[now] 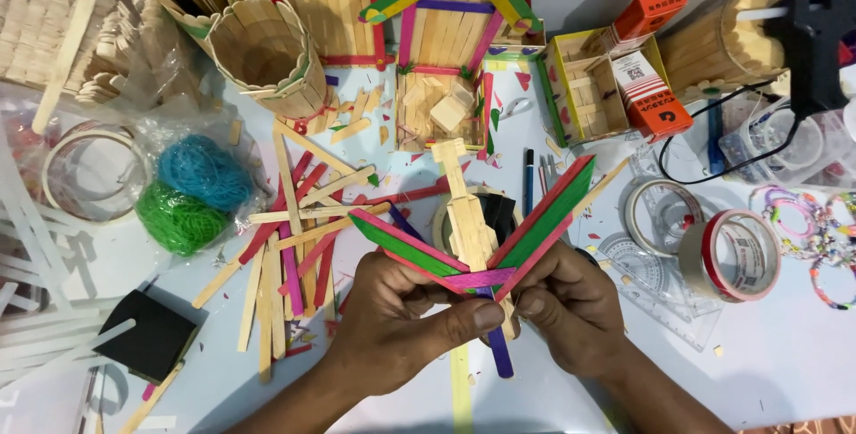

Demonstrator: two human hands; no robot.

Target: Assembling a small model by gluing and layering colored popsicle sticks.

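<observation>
- Landmark: the stick model point(477, 251), a V-shaped piece of coloured craft sticks, held low over the middle of the counter point(785, 363).
- Left hand point(401, 309): fingers clenched on the model's left wing, green with pink edging; the thumb presses across the purple joint at the base of the V.
- Right hand point(566, 305): fingers grasping the right wing, green with red edging, from below and beside the joint. Both hands touch the model; neither is nearer.
- Axes: the two wings slope up and away from the hands, left and right. A plain wooden stick figure point(464, 211) runs up the middle, and a purple stick point(499, 354) points down between the hands toward the person.
- Left of the model: loose sticks point(285, 256) scattered flat, then a bag of blue and green yarn point(192, 193).
- Right of the model: tape rolls point(731, 256), well apart.
- Above the model: a round stick cup point(267, 55) and a black glue gun point(816, 37) at the far right.
</observation>
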